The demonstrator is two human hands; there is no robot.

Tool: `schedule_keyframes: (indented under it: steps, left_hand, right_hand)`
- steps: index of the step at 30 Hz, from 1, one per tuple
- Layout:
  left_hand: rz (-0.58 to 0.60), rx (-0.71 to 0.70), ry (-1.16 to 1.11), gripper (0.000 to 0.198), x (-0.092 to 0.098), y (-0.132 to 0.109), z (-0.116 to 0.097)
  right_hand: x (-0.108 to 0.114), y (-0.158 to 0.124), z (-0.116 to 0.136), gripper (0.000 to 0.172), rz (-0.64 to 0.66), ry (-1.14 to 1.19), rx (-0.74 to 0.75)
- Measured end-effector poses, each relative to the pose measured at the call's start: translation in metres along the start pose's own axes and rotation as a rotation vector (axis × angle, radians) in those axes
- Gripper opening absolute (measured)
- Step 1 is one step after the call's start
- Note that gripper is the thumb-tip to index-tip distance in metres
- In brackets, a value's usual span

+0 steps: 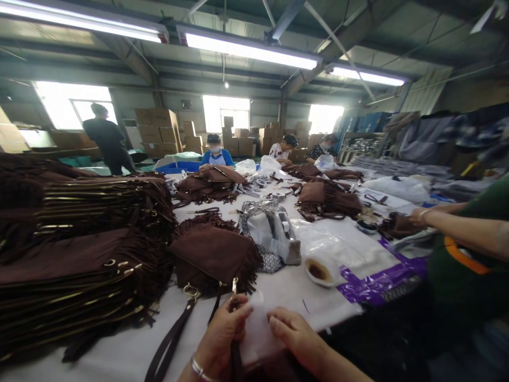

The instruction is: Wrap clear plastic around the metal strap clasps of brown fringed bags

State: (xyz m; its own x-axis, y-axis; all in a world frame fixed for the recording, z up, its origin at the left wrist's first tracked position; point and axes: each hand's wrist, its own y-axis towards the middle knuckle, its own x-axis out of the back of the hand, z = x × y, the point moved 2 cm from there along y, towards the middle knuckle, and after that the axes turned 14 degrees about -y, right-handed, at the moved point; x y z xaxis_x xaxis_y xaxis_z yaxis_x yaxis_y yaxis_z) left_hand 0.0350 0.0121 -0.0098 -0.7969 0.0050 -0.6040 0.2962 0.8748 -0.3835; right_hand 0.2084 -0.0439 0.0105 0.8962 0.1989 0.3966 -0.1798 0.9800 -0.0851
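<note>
Both hands sit right at the bottom centre of the frame: the left hand is pinched shut around a dark brown strap and the small gold zipper pull area, while the right hand has its fingers closed on the edge of a thin white tissue sheet held between the two. Just above them, a brown fringed suede bag is laid flat on the white table, touching the strap end. A big stack of identical bags is piled along the left side of the frame, very near the working bag. Right of centre a tape dispenser and a tape roll are parked, apart from the hands. A co-worker's arm is stretched in from the right edge. Risk-wise, the tissue looks flimsy, so it could probably get torn if it's snagged on the metal hardware or tugged from both sides, and the fringe could easily be caught up under the strap. That leaning stack might also be nudged over.
</note>
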Motion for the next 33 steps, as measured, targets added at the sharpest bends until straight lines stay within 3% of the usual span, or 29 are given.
schedule_keyframes:
  steps: [3, 9, 14, 17, 20, 26, 29, 33]
  left_hand:
    - [-0.045, -0.027, 0.12, 0.055, -0.003, 0.002, 0.003]
    - [-0.09, -0.039, 0.283, 0.051, 0.002, -0.01, 0.002]
    - [0.069, 0.199, 0.173, 0.036, 0.002, -0.046, -0.004]
    - [0.194, 0.269, 0.177, 0.031, -0.002, -0.061, -0.016]
    - [0.252, 0.174, 0.256, 0.027, -0.009, -0.06, -0.035]
    - [0.108, -0.298, 0.474, 0.024, -0.035, -0.037, -0.064]
    - [0.068, -0.357, 0.504, 0.025, -0.043, -0.029, -0.061]
    - [0.058, -0.342, 0.454, 0.031, -0.039, -0.019, -0.05]
  right_hand:
    - [-0.003, 0.025, 0.001, 0.05, -0.097, 0.041, -0.132]
    - [-0.005, 0.046, 0.006, 0.035, -0.246, 0.061, -0.148]
    - [0.006, 0.036, 0.0, 0.032, -0.28, 0.077, -0.107]
    - [0.009, 0.028, -0.002, 0.029, -0.292, 0.037, -0.103]
    - [0.007, 0.02, 0.001, 0.028, -0.288, -0.028, -0.09]
    - [0.0, 0.005, 0.01, 0.026, -0.254, -0.058, -0.076]
    - [0.002, 0.001, 0.013, 0.026, -0.241, -0.034, -0.097]
    - [0.002, 0.0, 0.013, 0.026, -0.227, 0.03, -0.108]
